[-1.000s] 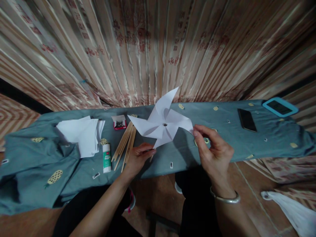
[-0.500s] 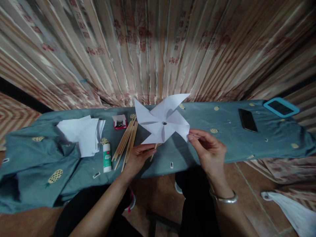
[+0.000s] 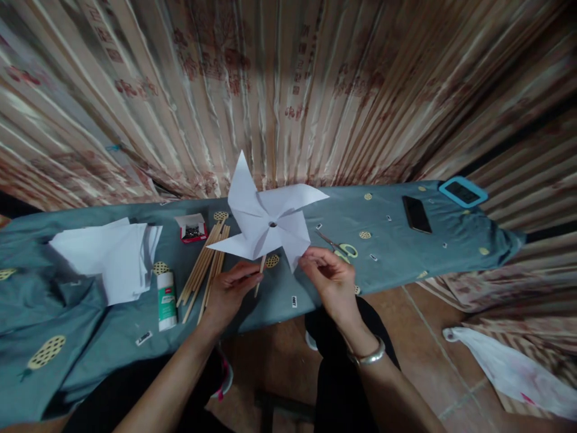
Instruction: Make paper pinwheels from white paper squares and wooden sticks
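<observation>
Item in hand: white folded-paper pinwheel [image 3: 268,224] with four pointed vanes and a dark pin at its centre, mounted on a thin pale wooden stick [image 3: 259,275], held upright above the near edge of a table draped in a teal cloth with yellow pineapple prints [image 3: 396,252]. Left hand [image 3: 229,291]: fingers closed around the lower part of the stick, just below the vanes. Right hand [image 3: 331,279]: thumb and fingertips pinched together on the tip of the lower right vane; a silver metal bangle [image 3: 368,356] sits on that wrist. The two hands are apart, one at either side of the pinwheel's lower half. On the cloth, left of the left hand: a loose bundle of pale wooden sticks [image 3: 204,269] lying slanted; just beside them a white glue stick with green label [image 3: 166,299]; farther left a pile of white paper sheets [image 3: 108,255]; behind the sticks a small open red-and-white box of dark pins [image 3: 192,228]. Right of the pinwheel: scissors with pale yellow-green handles [image 3: 339,247] lying flat, near the right hand. Well to the right: a black smartphone [image 3: 416,214] face up, and beyond it a dark device in a bright blue case [image 3: 463,192]. Backdrop: a pleated beige curtain with reddish prints [image 3: 288,78]. Floor at lower right: a white plastic bag [image 3: 509,374].
</observation>
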Demonstrator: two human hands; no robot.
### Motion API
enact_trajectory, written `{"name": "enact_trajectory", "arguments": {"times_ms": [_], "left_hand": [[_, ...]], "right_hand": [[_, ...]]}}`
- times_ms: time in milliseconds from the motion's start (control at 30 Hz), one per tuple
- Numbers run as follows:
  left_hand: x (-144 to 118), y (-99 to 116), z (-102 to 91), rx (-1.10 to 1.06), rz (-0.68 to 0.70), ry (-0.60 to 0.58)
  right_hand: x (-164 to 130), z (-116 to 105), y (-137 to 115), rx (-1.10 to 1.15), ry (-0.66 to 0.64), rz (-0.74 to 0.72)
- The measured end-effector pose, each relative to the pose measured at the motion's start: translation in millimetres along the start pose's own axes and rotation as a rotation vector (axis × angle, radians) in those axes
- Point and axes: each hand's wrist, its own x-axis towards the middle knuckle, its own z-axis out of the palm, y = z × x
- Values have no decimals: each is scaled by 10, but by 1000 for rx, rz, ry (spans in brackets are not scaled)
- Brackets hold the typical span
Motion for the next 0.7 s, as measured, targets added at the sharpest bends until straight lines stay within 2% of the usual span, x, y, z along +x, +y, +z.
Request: {"name": "enact_trajectory", "arguments": {"times_ms": [167, 700], "left_hand": [[-4, 26, 32, -9, -15, 0], [10, 69, 110, -65, -40, -46]], "right_hand": [[-47, 87, 7, 111, -53, 79], [-92, 249, 61, 195, -97, 221]]}}
